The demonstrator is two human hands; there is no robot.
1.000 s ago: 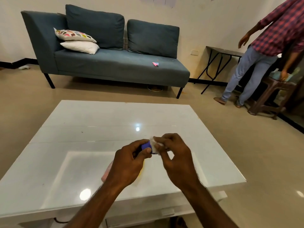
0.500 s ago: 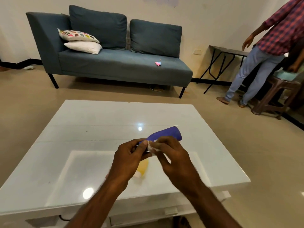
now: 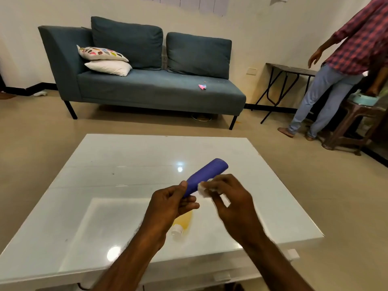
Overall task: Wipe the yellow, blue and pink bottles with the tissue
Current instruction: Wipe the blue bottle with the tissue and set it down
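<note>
My left hand (image 3: pixel 171 204) grips the lower end of the blue bottle (image 3: pixel 206 173), which points up and away to the right above the white table (image 3: pixel 126 164). My right hand (image 3: pixel 231 200) pinches a crumpled white tissue (image 3: pixel 202 188) against the bottle's side, just above my left thumb. The yellow bottle (image 3: pixel 183 222) lies on the table under my hands, its white cap towards me. The pink bottle is hidden in this view.
A blue-grey sofa (image 3: pixel 147 89) with cushions stands beyond the table. A person in a checked shirt (image 3: pixel 346 59) stands at the far right by a dark side table (image 3: pixel 291 70) and a brown stool (image 3: pixel 354 127). Tan floor surrounds the table.
The blue bottle has swung from end-on between my hands to pointing up and right, and more of its body shows. The tissue has slid along its side. The camera tilted up slightly.
</note>
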